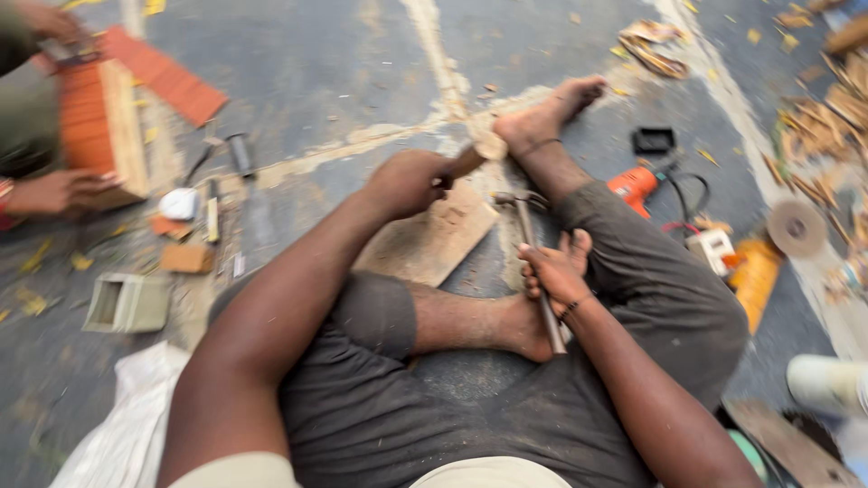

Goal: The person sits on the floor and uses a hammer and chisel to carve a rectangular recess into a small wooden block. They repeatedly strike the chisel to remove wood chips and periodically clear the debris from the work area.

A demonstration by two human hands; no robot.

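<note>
Left hand [407, 181] clenched round wooden-handled tool [475, 155], tip hidden by blur. Right hand [553, 271] grasps hammer [533, 244] mid-shaft, head raised. Wood board [434, 239] flat on floor [316, 63] between legs. Judgement: strike pending; board surface shows no finished cut.

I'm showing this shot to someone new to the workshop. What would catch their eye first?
At centre, the left hand grips a wooden-handled tool over a wooden board, while the right hand holds a hammer. An orange power drill lies to the right.
</note>
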